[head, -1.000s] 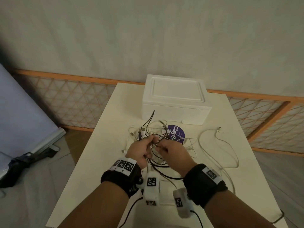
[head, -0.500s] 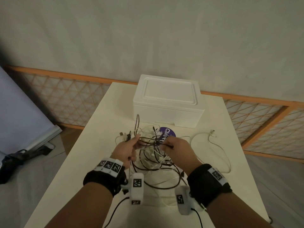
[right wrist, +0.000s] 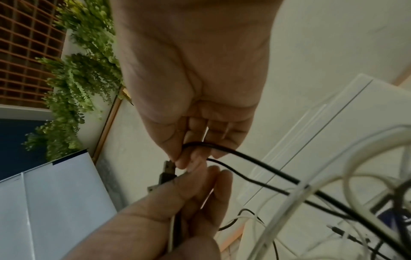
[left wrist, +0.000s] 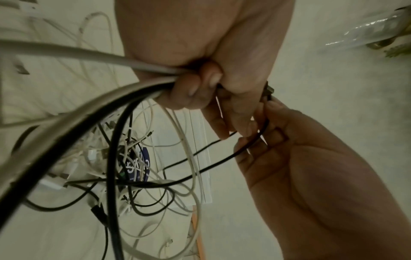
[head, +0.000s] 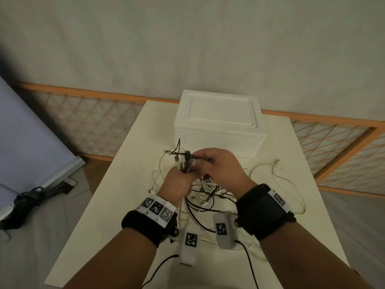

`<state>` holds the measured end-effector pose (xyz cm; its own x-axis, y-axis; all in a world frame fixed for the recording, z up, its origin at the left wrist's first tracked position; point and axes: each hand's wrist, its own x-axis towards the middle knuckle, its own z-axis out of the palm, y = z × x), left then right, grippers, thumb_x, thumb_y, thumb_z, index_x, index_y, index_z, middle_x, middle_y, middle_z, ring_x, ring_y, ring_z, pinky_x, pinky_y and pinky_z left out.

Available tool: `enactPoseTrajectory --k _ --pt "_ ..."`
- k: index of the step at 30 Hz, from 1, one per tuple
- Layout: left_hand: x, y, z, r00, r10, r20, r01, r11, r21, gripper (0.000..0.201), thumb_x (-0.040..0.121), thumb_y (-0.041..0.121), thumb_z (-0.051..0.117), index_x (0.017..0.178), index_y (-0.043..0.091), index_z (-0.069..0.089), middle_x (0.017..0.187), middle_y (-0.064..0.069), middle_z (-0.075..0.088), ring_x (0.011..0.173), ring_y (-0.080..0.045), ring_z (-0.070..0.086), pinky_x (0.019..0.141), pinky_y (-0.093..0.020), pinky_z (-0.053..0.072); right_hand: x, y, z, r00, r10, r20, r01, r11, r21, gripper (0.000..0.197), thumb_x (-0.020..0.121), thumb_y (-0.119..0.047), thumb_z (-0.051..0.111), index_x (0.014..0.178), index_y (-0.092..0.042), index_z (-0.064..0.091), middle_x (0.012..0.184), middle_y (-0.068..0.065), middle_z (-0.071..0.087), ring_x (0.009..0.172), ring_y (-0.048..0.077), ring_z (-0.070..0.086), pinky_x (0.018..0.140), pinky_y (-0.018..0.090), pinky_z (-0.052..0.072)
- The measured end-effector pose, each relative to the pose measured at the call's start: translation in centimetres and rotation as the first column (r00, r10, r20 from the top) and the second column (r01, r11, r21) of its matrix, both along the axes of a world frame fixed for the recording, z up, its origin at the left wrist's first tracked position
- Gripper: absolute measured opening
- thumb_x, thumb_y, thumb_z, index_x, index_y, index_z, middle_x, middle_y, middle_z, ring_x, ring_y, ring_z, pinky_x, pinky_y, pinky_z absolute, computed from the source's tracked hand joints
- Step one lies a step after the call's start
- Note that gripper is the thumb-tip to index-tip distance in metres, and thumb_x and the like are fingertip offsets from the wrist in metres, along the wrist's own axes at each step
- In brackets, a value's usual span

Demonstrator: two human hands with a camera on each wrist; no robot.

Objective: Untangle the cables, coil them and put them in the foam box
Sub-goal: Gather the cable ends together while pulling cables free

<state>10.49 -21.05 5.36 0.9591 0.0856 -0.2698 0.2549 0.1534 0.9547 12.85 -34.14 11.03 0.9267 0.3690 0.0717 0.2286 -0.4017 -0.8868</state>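
We see bare tabletop [head: 133,163] left of the closed foam box [head: 218,130] at its far edge. Our left hand [head: 179,184] fists the cable bundle [head: 184,161]; our right hand [head: 220,165] pinches a black cable [right wrist: 244,154].

A pale, plain wall [head: 187,49] is seen behind a white table [head: 100,205]. Along the foot of the wall, a low wooden lattice screen [head: 87,126] with an orange frame is placed. The floor [head: 41,236] is covered with grey sheeting. At the left, a light blue board [head: 31,142] is leaned. Green hanging plants [right wrist: 82,79] are shown in the right wrist view. The light is dim.
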Motion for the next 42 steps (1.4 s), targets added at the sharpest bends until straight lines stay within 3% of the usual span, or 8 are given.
enactPoseTrajectory --k 9,13,17,20,23,27,36,42 --pt "-1.0 0.3 0.0 0.985 0.081 -0.15 -0.087 0.996 -0.036 0.05 0.089 0.045 0.06 0.053 0.011 0.053 0.054 -0.008 0.056 0.031 -0.012 0.027 0.038 -0.02 0.021 0.3 -1.0 -0.7 0.989 -0.077 -0.126 0.094 0.986 0.139 0.039 0.085 0.011 0.051 0.102 -0.022 0.064 0.088 -0.002 0.071 0.08 0.011 0.067 0.079 0.028 0.053" --pt "-2.5 2.3 -1.4 0.987 0.098 -0.131 -0.088 0.993 0.081 0.024 0.089 0.034 0.065 0.082 0.011 0.07 0.078 -0.014 0.064 0.032 -0.011 0.028 0.039 -0.021 0.023 0.2 -2.3 -1.1 0.987 -0.096 -0.128 0.119 0.975 0.19 0.041 0.085 0.015 0.049 0.091 -0.022 0.064 0.084 -0.003 0.071 0.085 0.009 0.069 0.078 0.023 0.053" --pt "-3.8 4.1 -1.8 0.965 0.201 -0.168 -0.206 0.978 -0.013 0.02 0.084 0.006 0.068 0.07 0.012 0.055 0.044 0.003 0.036 0.032 -0.008 0.026 0.038 -0.018 0.022 0.4 -3.8 -1.3 0.973 -0.193 -0.122 0.216 0.952 0.216 0.035 0.083 0.015 0.05 0.088 -0.016 0.064 0.085 0.0 0.071 0.068 -0.003 0.064 0.069 0.02 0.05" --pt "-4.3 4.8 -1.5 0.945 0.257 -0.203 -0.3 0.927 -0.224 0.039 0.088 0.004 0.06 0.059 0.017 0.038 0.045 0.004 0.028 0.031 -0.007 0.021 0.035 -0.017 0.02 0.4 -4.0 -1.3 0.966 -0.237 -0.107 0.256 0.938 0.234 0.036 0.083 0.015 0.049 0.085 -0.018 0.063 0.085 0.0 0.071 0.061 -0.002 0.06 0.064 0.021 0.048" --pt "-4.2 3.9 0.4 0.96 0.192 -0.202 -0.258 0.886 -0.386 0.041 0.094 0.024 0.055 0.058 0.019 0.036 0.048 0.002 0.036 0.031 -0.007 0.021 0.034 -0.018 0.022 -0.5 -2.2 -0.7 0.987 -0.147 -0.066 0.156 0.972 0.173 0.03 0.082 0.011 0.056 0.085 -0.018 0.063 0.082 -0.006 0.071 0.066 -0.005 0.062 0.065 0.013 0.047" --pt "-3.8 1.8 1.8 0.978 0.142 -0.156 -0.174 0.962 -0.211 0.035 0.097 0.035 0.051 0.082 0.006 0.062 0.083 -0.011 0.073 0.033 -0.007 0.024 0.037 -0.019 0.025 -2.1 0.8 -1.3 0.994 0.074 0.082 -0.069 0.995 -0.067 0.022 0.084 0.0 0.062 0.088 -0.022 0.062 0.081 -0.016 0.068 0.078 -0.007 0.063 0.07 0.007 0.045" --pt "-3.9 2.9 3.1 0.989 0.097 -0.115 -0.129 0.94 -0.316 0.021 0.098 0.025 0.048 0.105 0.015 0.065 0.114 0.002 0.071 0.034 -0.004 0.021 0.035 -0.016 0.022 -3.0 -0.4 -4.0 0.995 0.069 -0.071 -0.071 0.997 -0.031 0.024 0.082 -0.007 0.068 0.094 -0.02 0.051 0.072 -0.003 0.062 0.061 0.002 0.057 0.058 0.016 0.046" --pt "-3.2 4.9 4.4 0.987 0.154 -0.041 -0.158 0.906 -0.392 0.027 0.097 0.03 0.045 0.112 0.017 0.063 0.113 0.004 0.071 0.031 -0.001 0.023 0.033 -0.013 0.023 -2.4 -3.9 -7.2 0.999 0.026 -0.036 -0.04 0.893 -0.449 0.014 0.09 -0.028 0.061 0.081 -0.017 0.064 0.075 -0.006 0.062 0.07 0.004 0.054 0.067 0.021 0.043"
